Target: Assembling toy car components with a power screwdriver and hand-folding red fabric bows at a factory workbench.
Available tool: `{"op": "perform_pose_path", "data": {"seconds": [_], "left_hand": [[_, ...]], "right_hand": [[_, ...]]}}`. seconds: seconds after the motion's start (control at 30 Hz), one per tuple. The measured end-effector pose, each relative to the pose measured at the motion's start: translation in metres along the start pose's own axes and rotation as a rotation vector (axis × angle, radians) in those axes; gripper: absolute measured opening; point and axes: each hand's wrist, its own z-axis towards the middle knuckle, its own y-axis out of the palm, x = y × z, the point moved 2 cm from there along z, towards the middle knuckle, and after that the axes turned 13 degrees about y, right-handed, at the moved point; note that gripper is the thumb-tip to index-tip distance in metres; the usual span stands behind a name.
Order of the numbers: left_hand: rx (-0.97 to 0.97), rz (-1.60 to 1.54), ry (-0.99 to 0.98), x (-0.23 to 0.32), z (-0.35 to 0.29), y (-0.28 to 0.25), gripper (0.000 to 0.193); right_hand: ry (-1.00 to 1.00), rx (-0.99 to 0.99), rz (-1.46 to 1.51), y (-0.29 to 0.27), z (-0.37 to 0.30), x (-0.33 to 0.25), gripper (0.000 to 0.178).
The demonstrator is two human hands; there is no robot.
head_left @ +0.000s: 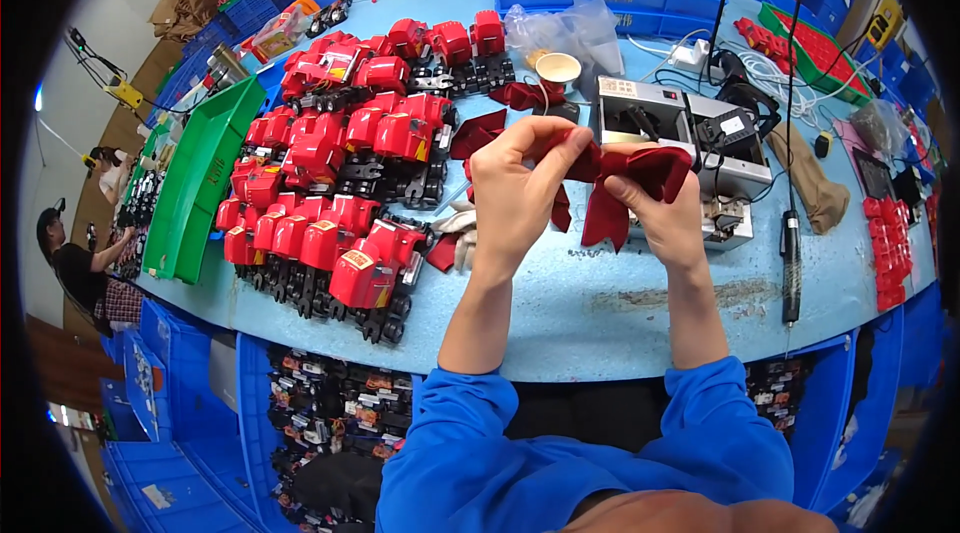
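Observation:
A dark red ribbon bow point(605, 215) is held up over the table between my two hands. My left hand point(522, 191) pinches its left side between thumb and fingers. On the other side, my right hand point(662, 218) grips the right loop, thumb pressed on the front. Behind my left hand lie more dark red bows point(478, 136), partly covered by it. A whitish cloth or glove point(463, 241) sits beside my left wrist. Just beyond my right hand stands a grey metal box machine point(640, 91) with a black adapter point(735, 128) on top.
Rows of red toy trucks point(325, 238) fill the table's left side. A green tray point(205, 183) stands past them. An electric screwdriver point(790, 263) hangs at right near red parts point(885, 253). Blue crates point(600, 18) line the back. A co-worker point(80, 253) sits far left.

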Motion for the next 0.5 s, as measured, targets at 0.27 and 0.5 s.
{"op": "perform_pose_path", "data": {"seconds": [0.27,0.5], "left_hand": [[0.276,-0.145,0.009,0.002,0.004,-0.001,0.024],[-0.072,-0.579,-0.229,-0.003,-0.004,0.013,0.044]], "right_hand": [[0.138,-0.160,0.112,0.000,0.000,-0.004,0.031],[0.018,0.002,0.412,-0.007,0.001,0.000,0.035]]}}
